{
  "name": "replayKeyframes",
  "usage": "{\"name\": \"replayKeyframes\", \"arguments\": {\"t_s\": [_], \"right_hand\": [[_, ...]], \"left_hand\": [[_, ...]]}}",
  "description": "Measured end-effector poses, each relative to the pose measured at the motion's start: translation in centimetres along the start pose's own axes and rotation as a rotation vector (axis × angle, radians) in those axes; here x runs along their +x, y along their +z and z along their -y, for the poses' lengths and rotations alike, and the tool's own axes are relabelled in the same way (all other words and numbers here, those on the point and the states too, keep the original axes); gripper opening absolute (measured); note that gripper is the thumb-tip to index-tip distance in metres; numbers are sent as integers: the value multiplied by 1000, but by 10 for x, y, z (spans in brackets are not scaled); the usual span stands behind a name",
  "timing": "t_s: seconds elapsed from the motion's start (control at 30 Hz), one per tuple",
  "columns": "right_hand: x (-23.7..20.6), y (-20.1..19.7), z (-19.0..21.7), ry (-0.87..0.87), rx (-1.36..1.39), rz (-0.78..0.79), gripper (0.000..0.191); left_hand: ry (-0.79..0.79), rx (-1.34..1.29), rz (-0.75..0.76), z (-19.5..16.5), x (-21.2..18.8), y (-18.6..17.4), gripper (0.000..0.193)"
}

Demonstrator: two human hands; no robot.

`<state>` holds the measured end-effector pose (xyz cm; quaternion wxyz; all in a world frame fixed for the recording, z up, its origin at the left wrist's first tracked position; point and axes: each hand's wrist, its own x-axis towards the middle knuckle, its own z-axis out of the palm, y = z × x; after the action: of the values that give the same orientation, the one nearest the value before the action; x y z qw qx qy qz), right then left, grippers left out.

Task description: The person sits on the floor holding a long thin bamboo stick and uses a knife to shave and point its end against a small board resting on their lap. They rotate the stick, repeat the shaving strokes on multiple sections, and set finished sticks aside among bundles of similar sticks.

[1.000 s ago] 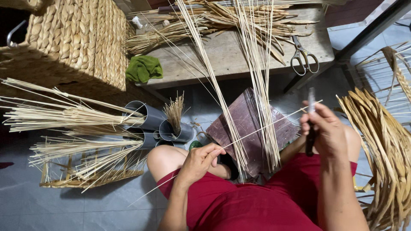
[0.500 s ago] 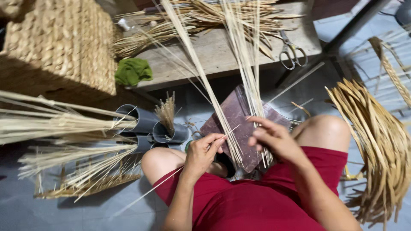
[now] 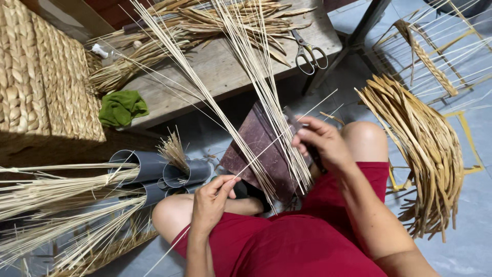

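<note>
While the left hand (image 3: 212, 197) pinches one thin pale reed strand (image 3: 271, 141) between thumb and fingertips, its grip closed on it low down, the right hand (image 3: 320, 143) closes around a dark slim tool (image 3: 297, 123) and the same strand higher up, over a dark reddish board (image 3: 261, 151) that leans between the person's knees. The strand runs up and right from the lap, past the hanging bundle of reeds (image 3: 256, 87) that spills off the front edge of the surface (image 3: 215, 66). The strand looks brittle, so a sharp pull or bend between the two grips could likely snap it, and the tool, whose tip cannot be made out, may slip toward the fingers. The loose bundle could slide off the surface edge if tugged. No package, label or sign shows; the nearest containers are grey tubes (image 3: 169, 174) on the floor at left, a woven basket (image 3: 43, 82), a green cloth (image 3: 120, 107) and scissors (image 3: 307, 51) near the surface's right corner.
</note>
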<state>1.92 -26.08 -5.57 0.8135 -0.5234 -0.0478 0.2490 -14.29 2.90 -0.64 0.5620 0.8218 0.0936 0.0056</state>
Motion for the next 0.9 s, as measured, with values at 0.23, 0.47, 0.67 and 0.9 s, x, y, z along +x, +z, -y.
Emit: {"name": "replayKeyframes", "arguments": {"t_s": [0.23,0.47,0.67,0.9], "right_hand": [[0,-37,20,-93,34,-174,36],[-4,-35,36,-144,55,-165,40],[-18,32,-7,218,-154,165,47],[-6,20,-3,70,-81,96,35]], "left_hand": [[-137,17,-19,1,-6,-10,18],[-184,35,-99,3,-3,-6,20],[-59,-46,-30,2,10,34,21],[-153,-109,17,5,0,23,23]]}}
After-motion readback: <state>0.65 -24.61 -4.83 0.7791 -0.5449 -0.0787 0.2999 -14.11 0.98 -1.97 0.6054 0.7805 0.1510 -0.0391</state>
